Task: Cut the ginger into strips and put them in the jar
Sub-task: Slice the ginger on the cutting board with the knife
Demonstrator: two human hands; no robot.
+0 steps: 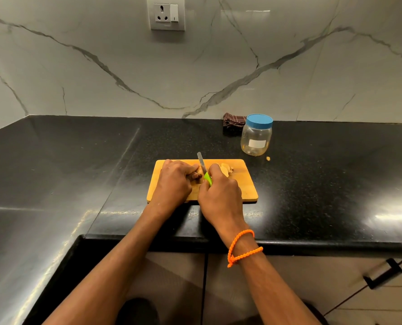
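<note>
On the rectangular wooden cutting board (242,184), left hand (174,181) fingers should stay curled over the knobbly tan ginger piece (196,174), clear of the green-handled steel knife (201,163) the right hand (219,195) grips

Home kitchen: black granite counter (312,184), marble backsplash (101,55), wall socket (166,13), cabinets (289,289) below.

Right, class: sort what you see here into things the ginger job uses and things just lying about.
In use: ginger, knife, cutting board, jar, left hand, right hand.
Lying about: cloth, wall socket, crumb by the jar.
</note>
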